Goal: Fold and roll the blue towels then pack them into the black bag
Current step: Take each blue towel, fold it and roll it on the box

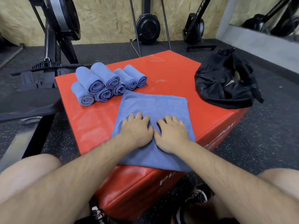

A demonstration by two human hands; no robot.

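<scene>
A dark speckled rubber floor (258,143) is spreading across the room, and black exercise machines (148,28) are standing against a chipboard wall (105,16), their tops cut off by the frame. A red padded box (169,70) is sitting in the middle. The white lettering on its sides is partly hidden and too blurred to read.

The black bag (223,81) is slumping at the box's right corner and hanging a little over the edge. Something pale is showing through its opening, too unclear to name. An unrolled blue towel (153,107) is lying flat along the near half of the box top, with its near end drooping over the near corner. The forearms are covering part of it.

A pile of rolled blue towels (103,81) is resting by the left corner, two rolls stacked on the others, and the nearest rolls are just beside the flat towel's far edge.

The left hand (137,130) and right hand (171,133) are pressing down side by side on the flat towel. The fingers are spread and gripping nothing, and the thumbs are nearly touching.
</scene>
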